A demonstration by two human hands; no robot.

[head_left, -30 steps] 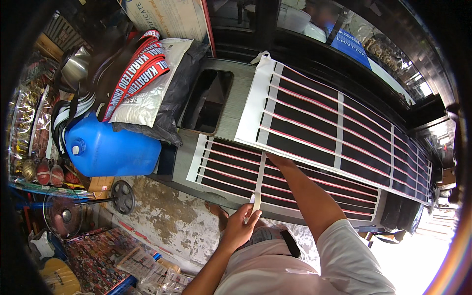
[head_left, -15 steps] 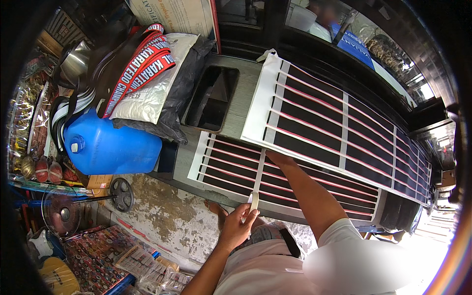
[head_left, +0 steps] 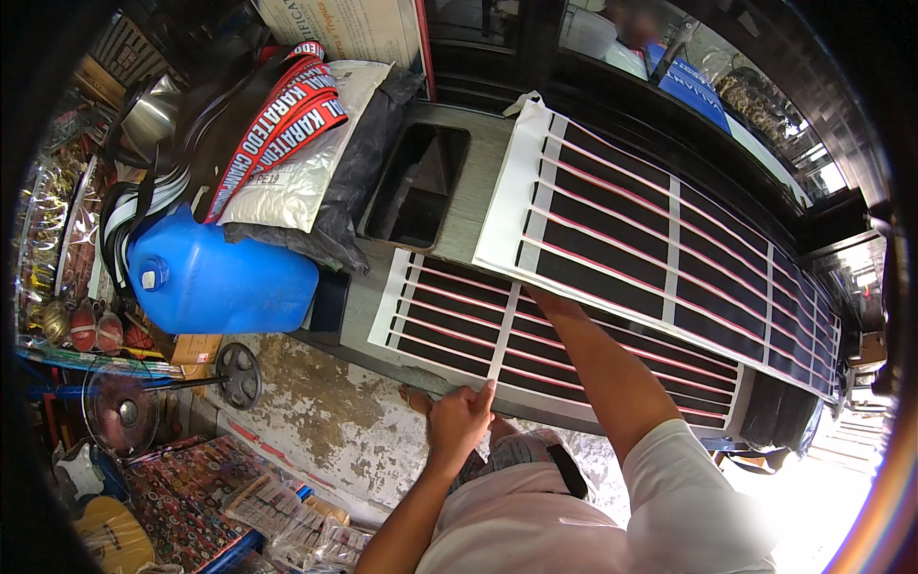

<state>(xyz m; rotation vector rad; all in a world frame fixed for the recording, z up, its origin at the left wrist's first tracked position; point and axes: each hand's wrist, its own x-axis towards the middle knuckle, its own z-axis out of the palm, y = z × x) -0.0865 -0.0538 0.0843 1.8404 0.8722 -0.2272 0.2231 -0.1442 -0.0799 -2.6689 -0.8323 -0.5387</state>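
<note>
Head view shows left hand [head_left: 460, 421], two striped panels [head_left: 612, 187].

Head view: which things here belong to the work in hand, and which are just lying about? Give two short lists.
Apparently in the work:
lower striped sheet
pale strip across it, near end at the left hand
upper striped sheet, with the right hand hidden beneath it

Apparently just lying about:
blue jug
red lettered band
silvery package
fan

Grey tabletop [head_left: 486, 148], lower striped sheet [head_left: 543, 348] lying flat, black rectangular tray [head_left: 418, 187], dark plastic bag [head_left: 342, 225]
</note>
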